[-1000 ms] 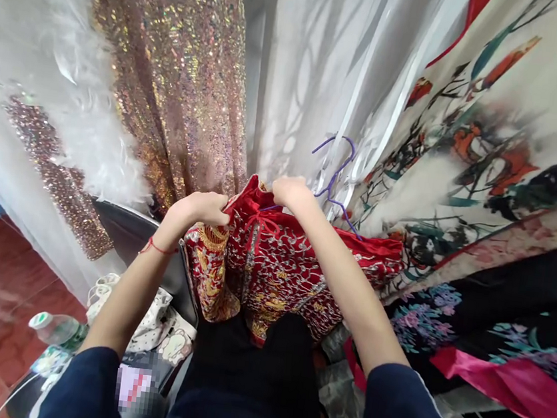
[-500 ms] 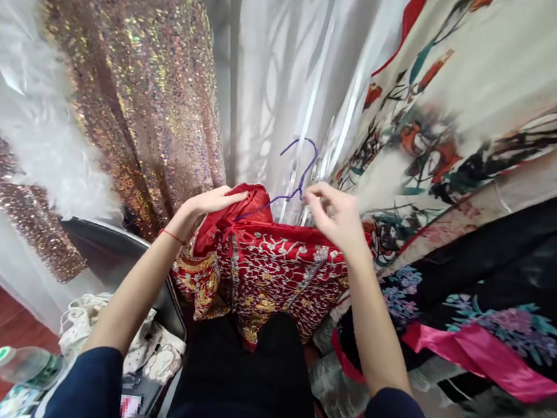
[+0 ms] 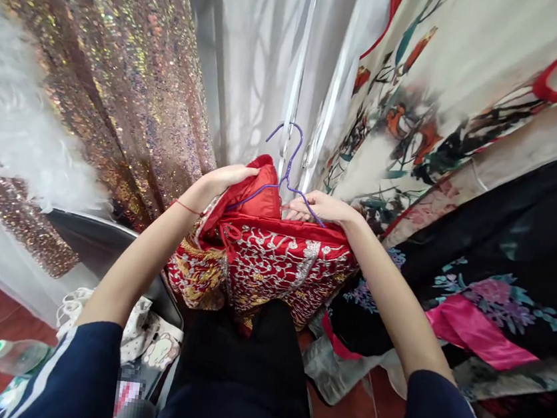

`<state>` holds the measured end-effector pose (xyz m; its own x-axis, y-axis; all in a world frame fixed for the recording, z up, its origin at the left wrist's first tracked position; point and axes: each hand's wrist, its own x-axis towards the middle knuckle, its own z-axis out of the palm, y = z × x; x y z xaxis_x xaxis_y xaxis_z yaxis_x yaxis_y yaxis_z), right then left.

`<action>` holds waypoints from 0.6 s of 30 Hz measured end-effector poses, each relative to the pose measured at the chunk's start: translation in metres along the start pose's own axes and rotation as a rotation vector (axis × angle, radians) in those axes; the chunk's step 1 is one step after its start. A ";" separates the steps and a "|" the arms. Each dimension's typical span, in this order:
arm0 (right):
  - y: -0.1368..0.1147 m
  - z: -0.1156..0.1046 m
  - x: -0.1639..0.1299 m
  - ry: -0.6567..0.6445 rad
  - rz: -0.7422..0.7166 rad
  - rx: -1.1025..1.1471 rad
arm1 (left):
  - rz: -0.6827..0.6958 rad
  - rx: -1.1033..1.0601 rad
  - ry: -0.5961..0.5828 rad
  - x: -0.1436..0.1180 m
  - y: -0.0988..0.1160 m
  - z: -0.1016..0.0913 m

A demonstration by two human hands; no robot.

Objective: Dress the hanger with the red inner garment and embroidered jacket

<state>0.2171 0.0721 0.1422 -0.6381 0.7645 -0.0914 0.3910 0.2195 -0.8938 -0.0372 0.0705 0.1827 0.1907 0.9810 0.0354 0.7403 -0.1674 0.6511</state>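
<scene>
1. The work in hand is fitting a red embroidered garment with silver and gold stitching [image 3: 272, 262] onto a thin purple wire hanger [image 3: 283, 169]. I judge it partly done: the hanger's hook stands free above the cloth and its left arm runs into the plain red satin lining at the collar, while its right arm lies bare over the top edge of the cloth.

2. What seems left: the right shoulder is not yet seated on the wire, the body of the garment sits bunched rather than hanging straight, and the hanger hangs from no rail.

3. The left hand [image 3: 224, 177] is closed on the raised red collar, fingers curled over the fold. The hanger's left arm passes just beside its fingertips, towards the right hand.

4. The right hand [image 3: 321, 207] lies flat on the top edge of the garment, fingers together and stretched towards the left hand. The hanger's right arm runs under or against these fingers; I cannot tell whether they pinch it.

5. The garment hangs below both hands and between the forearms, near the body; the hook rises above the gap between the hands.

6. Beyond the left hand hangs a gold sequined dress [image 3: 122, 84]; beyond the right hand, a cream floral printed robe [image 3: 448, 87].
</scene>
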 end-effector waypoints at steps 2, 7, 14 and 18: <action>-0.001 0.003 0.002 0.023 0.000 -0.022 | -0.130 -0.172 -0.148 0.004 0.010 0.007; -0.003 0.008 0.003 0.007 -0.014 -0.141 | -0.160 -0.343 -0.198 -0.003 0.018 0.018; 0.002 0.010 0.008 0.062 -0.041 -0.132 | -0.046 -0.275 -0.103 -0.011 0.014 0.019; 0.000 0.011 0.003 -0.025 -0.105 -0.116 | 0.075 -0.001 -0.036 -0.012 0.019 0.020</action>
<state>0.2077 0.0675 0.1371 -0.6953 0.7186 -0.0122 0.3942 0.3671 -0.8425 -0.0130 0.0535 0.1793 0.2685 0.9616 0.0568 0.7222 -0.2400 0.6487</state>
